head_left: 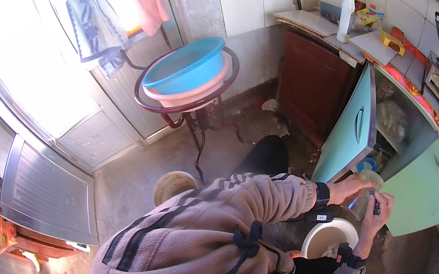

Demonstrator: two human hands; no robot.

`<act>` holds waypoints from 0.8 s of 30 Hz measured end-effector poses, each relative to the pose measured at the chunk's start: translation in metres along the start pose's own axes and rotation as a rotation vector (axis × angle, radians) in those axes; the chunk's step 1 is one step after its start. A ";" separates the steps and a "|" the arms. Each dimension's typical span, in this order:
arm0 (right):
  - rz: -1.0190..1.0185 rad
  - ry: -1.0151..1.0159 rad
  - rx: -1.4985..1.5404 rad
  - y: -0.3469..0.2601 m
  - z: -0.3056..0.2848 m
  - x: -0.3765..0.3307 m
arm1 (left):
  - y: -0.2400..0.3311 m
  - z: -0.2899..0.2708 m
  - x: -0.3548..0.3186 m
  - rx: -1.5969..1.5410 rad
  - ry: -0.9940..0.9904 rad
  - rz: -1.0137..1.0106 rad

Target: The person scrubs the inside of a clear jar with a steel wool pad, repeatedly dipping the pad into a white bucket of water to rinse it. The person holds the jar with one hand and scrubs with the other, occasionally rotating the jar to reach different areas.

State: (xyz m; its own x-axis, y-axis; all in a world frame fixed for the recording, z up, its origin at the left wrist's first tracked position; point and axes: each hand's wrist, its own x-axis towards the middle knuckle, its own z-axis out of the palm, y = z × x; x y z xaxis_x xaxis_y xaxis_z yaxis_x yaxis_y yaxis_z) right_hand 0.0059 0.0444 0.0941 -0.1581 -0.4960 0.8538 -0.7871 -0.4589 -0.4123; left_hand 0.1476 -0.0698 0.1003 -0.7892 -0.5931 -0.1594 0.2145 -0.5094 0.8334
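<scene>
My left hand (347, 190) is closed on a clear, pale plastic container (372, 178) in front of the open cabinet. Close beside it, my right hand (377, 215) is closed around a small dark thing (376, 208) whose kind I cannot make out. It is held right up against the container's near side. Below both hands stands a white bucket (309, 240) with something murky inside. Just behind the container, a blue round item (367, 164) shows at the cabinet opening.
A light green cabinet door (348, 131) stands open on the left, another green door (429, 190) on the right. A blue basin (184, 62) rests on a metal stand. Nearby on the floor is a beige bucket (173, 185). A spray bottle (346, 16) stands on the counter.
</scene>
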 end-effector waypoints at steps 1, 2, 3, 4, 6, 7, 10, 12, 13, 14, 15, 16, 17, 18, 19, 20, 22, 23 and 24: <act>0.069 -0.007 -0.019 -0.001 -0.001 0.000 | 0.001 0.000 -0.002 0.054 0.074 -0.010; 0.091 0.001 -0.004 -0.002 -0.001 0.000 | 0.001 0.001 -0.004 0.035 0.076 -0.033; 0.025 0.005 0.031 -0.002 -0.002 0.001 | 0.002 0.002 -0.006 0.014 -0.004 -0.022; 0.087 0.041 0.053 -0.002 -0.003 0.001 | -0.002 0.006 -0.011 0.008 -0.033 -0.023; 0.176 0.065 0.060 -0.002 -0.003 0.000 | -0.003 0.010 -0.018 0.062 -0.029 -0.108; 0.112 0.108 0.105 -0.003 -0.003 0.000 | -0.002 0.011 -0.021 0.009 -0.060 -0.037; 0.084 0.021 0.015 -0.004 0.000 -0.004 | 0.008 0.009 -0.023 -0.022 0.000 -0.038; -0.048 -0.038 0.000 -0.005 0.002 -0.006 | 0.014 0.005 -0.022 0.119 0.154 -0.010; 0.020 -0.044 -0.016 -0.005 0.003 -0.007 | 0.013 0.006 -0.023 0.171 0.230 -0.025; 0.069 -0.033 0.000 -0.005 0.004 -0.007 | 0.012 0.005 -0.024 0.156 0.227 -0.059; 0.005 -0.028 0.040 -0.006 0.004 -0.007 | 0.010 0.005 -0.025 0.118 0.160 -0.039; 0.047 0.028 0.048 -0.006 0.004 -0.006 | 0.005 0.007 -0.028 0.059 0.067 0.004; 0.135 0.007 0.017 -0.006 0.003 -0.006 | 0.003 0.007 -0.029 0.055 -0.005 -0.038; 0.150 0.025 0.027 -0.007 0.003 -0.006 | 0.001 0.008 -0.029 0.125 0.018 -0.066; 0.104 0.079 0.076 -0.007 0.002 -0.005 | 0.002 0.007 -0.029 0.079 -0.020 0.001; 0.061 0.072 0.041 -0.008 0.001 -0.005 | 0.001 0.007 -0.029 0.050 -0.023 0.030; 0.037 0.008 0.008 -0.009 -0.001 -0.005 | 0.005 0.005 -0.027 0.076 0.035 0.022; -0.048 0.002 0.034 -0.010 -0.001 -0.005 | 0.009 0.004 -0.025 0.129 0.096 -0.014; -0.047 -0.032 0.045 -0.010 -0.002 -0.006 | 0.008 0.005 -0.027 0.175 0.170 -0.036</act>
State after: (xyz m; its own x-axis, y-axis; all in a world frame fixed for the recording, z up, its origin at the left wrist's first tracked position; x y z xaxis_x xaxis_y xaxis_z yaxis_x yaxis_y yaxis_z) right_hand 0.0133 0.0528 0.0938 -0.1018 -0.4965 0.8620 -0.7657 -0.5141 -0.3866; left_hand 0.1675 -0.0547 0.1143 -0.6833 -0.6804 -0.2648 0.0736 -0.4249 0.9022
